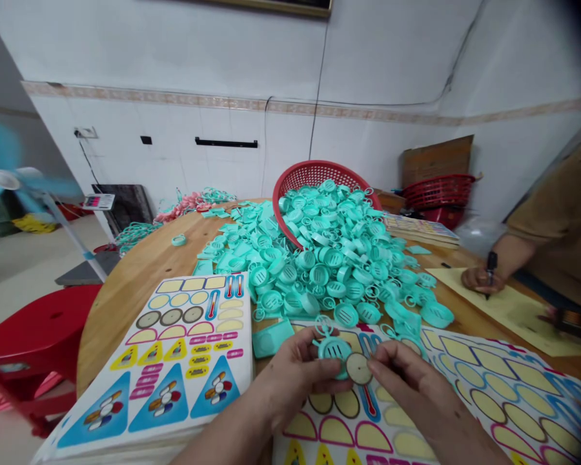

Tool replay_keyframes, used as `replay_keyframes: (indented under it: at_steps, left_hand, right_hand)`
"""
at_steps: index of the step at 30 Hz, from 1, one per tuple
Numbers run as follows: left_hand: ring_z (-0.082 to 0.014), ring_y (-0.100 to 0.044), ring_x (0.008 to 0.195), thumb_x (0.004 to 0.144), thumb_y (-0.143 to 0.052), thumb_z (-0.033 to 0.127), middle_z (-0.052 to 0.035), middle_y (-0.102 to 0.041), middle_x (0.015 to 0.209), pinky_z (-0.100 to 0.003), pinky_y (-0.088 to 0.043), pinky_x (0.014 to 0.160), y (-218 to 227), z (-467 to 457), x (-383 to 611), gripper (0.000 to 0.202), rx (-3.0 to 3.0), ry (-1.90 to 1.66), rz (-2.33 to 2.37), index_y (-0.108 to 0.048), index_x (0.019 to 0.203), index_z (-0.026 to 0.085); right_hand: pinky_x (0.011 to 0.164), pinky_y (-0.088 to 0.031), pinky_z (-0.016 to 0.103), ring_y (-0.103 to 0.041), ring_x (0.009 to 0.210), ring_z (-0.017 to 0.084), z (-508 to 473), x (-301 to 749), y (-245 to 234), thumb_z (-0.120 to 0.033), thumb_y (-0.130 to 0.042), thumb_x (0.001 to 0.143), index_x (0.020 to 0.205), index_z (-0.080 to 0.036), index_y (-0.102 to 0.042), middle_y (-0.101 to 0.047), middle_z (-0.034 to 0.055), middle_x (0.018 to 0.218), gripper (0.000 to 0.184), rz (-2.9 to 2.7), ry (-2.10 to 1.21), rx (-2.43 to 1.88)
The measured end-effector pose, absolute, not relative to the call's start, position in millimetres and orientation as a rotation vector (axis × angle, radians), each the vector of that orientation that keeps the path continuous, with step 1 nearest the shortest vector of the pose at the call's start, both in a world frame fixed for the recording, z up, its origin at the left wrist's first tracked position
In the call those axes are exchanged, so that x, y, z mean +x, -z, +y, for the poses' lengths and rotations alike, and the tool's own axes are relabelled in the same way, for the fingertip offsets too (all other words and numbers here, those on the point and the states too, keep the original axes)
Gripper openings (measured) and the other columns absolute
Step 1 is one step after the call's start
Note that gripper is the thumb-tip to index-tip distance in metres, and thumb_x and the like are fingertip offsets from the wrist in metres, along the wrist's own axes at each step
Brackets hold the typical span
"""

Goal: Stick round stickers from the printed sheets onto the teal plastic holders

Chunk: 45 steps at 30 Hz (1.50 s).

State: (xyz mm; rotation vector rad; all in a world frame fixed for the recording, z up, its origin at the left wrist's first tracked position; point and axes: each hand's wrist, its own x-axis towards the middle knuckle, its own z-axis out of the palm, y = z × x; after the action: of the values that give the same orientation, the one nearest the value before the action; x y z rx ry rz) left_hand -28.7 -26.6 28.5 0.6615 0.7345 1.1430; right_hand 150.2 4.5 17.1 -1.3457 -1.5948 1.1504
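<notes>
"Background?"

"White wall point(174, 58) behind a round wooden tabletop point(145, 271); upper middle, a tipped red basket point(314, 174) amid heaped teal plastic pieces point(329, 258)."

"Hands?"

"Lower middle, close together. Left hand point(295, 378) clamped on a teal slotted disc point(334, 349); right hand point(416, 387) pinching a round tan sticker point(358, 368), just beside it."

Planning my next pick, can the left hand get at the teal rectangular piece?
Probably yes: the left hand is just beside the teal rectangular piece, with nothing between them, though it's holding a round teal part.
</notes>
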Motion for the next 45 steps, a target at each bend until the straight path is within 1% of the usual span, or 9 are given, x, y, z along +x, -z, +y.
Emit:
replay_keyframes:
  at_steps: [5,9,12,14,18,21,29,35,45]
  left_hand:
    - [-0.0134,-0.063,0.077,0.071,-0.069,0.017,-0.0063,-0.064,0.093,-0.024,-0.053,0.067,-26,-23,-28,0.029,0.621,-1.217,0.671,-0.061,0.100,0.015]
    - [-0.0122,-0.062,0.073,0.072,-0.068,0.018,-0.0052,-0.065,0.089,-0.021,-0.052,0.060,-24,-23,-27,0.032,0.641,-1.242,0.682,-0.061,0.104,0.016]
    - [-0.0148,-0.064,0.078,0.073,-0.068,0.019,-0.0076,-0.067,0.094,-0.023,-0.053,0.064,-25,-24,-27,0.035,0.635,-1.206,0.677,-0.060,0.107,0.016]
    - [-0.0159,-0.065,0.080,0.075,-0.066,0.022,-0.0089,-0.067,0.096,-0.026,-0.054,0.067,-26,-24,-27,0.033,0.600,-1.191,0.683,-0.061,0.107,0.016]
    - [-0.0188,-0.066,0.082,0.085,-0.054,0.034,-0.0125,-0.067,0.097,-0.029,-0.054,0.069,-27,-25,-24,0.029,0.558,-1.169,0.678,-0.059,0.104,0.012]
    - [-0.0217,-0.067,0.085,0.089,-0.047,0.035,-0.0151,-0.066,0.101,-0.033,-0.054,0.071,-26,-26,-22,0.032,0.545,-1.156,0.678,-0.056,0.108,0.012]
    - [-0.0224,-0.067,0.084,0.089,-0.044,0.033,-0.0143,-0.067,0.093,-0.031,-0.054,0.066,-24,-26,-19,0.029,0.501,-1.141,0.712,-0.054,0.106,0.011]
    - [-0.0233,-0.067,0.083,0.089,-0.045,0.034,-0.0154,-0.067,0.092,-0.032,-0.053,0.065,-22,-26,-17,0.029,0.492,-1.115,0.700,-0.053,0.104,0.011]
    - [-0.0209,-0.066,0.076,0.090,-0.042,0.033,-0.0152,-0.067,0.089,-0.030,-0.052,0.062,-22,-27,-18,0.031,0.511,-1.107,0.692,-0.054,0.104,0.009]
  right_hand:
    - [0.051,-0.031,0.024,-0.037,0.057,0.013,6,150,-12,-0.042,-0.057,0.073,0.070,-0.024,-0.045,-0.041,-0.0051,0.060,0.022,-1.547,-1.162,-1.327]
    - [0.049,-0.029,0.024,-0.036,0.054,0.013,8,151,-6,-0.046,-0.055,0.074,0.069,-0.024,-0.045,-0.038,-0.0056,0.057,0.024,-1.589,-1.138,-1.330]
    - [0.049,-0.029,0.024,-0.036,0.054,0.013,8,152,-8,-0.045,-0.054,0.076,0.070,-0.025,-0.046,-0.037,-0.0057,0.057,0.023,-1.612,-1.138,-1.337]
    - [0.049,-0.031,0.024,-0.037,0.054,0.012,6,151,-14,-0.044,-0.054,0.077,0.070,-0.024,-0.046,-0.039,-0.0057,0.058,0.023,-1.645,-1.181,-1.345]
    - [0.049,-0.032,0.022,-0.038,0.054,0.011,2,145,-24,-0.041,-0.058,0.074,0.070,-0.023,-0.047,-0.041,-0.0067,0.059,0.022,-1.626,-1.220,-1.345]
    - [0.047,-0.030,0.022,-0.037,0.050,0.010,2,142,-22,-0.040,-0.059,0.071,0.067,-0.023,-0.044,-0.039,-0.0078,0.055,0.023,-1.571,-1.143,-1.362]
    - [0.046,-0.039,0.021,-0.046,0.051,0.011,9,151,-15,-0.040,-0.057,0.074,0.069,-0.024,-0.045,-0.048,-0.0061,0.057,0.021,-1.733,-1.149,-1.412]
    - [0.045,-0.039,0.020,-0.047,0.050,0.011,6,147,-19,-0.039,-0.058,0.073,0.068,-0.023,-0.045,-0.050,-0.0061,0.057,0.021,-1.747,-1.112,-1.437]
    - [0.045,-0.040,0.021,-0.049,0.050,0.011,6,148,-17,-0.040,-0.059,0.072,0.069,-0.023,-0.047,-0.051,-0.0053,0.057,0.020,-1.748,-1.113,-1.416]
